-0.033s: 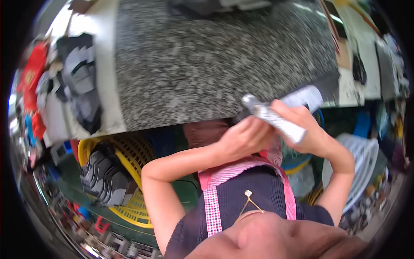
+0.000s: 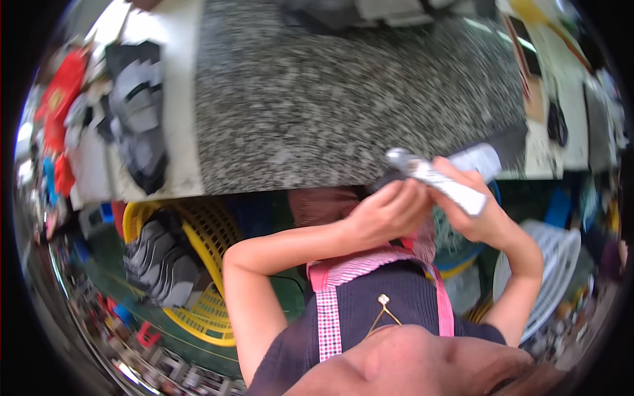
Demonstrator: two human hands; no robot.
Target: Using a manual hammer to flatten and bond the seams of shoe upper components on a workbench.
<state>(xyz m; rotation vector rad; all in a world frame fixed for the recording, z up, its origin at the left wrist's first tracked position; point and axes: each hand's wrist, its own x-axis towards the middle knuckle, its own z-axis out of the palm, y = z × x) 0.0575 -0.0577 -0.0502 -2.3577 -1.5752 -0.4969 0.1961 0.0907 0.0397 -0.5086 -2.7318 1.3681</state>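
My right hand (image 2: 472, 204) is closed around a slim white and silver stick-like thing (image 2: 452, 188) with a rounded silver end; its exact kind I cannot make out. The rounded end points up and left, over the table's front edge. My left hand (image 2: 389, 211) is closed, its fingertips pinched together just below the stick. What they pinch, if anything, is hidden. A small dark piece (image 2: 384, 181) shows just beyond the left fingers. Behind my right hand a whitish cylinder (image 2: 485, 160) lies at the table edge, beside a dark grey flat piece (image 2: 508, 142).
The speckled grey tabletop (image 2: 317, 99) looks smeared by motion. Dark and grey cut pieces (image 2: 137, 112) lie on its left side, a dark pile (image 2: 370, 14) at the far edge. Below stand a yellow basket (image 2: 205, 327) with stacked grey pieces (image 2: 162, 264) and a white basket (image 2: 545, 264).
The view has shifted, so the table and its things sit a little further right. Both hands keep nearly the same pose, with the stick still in the right one.
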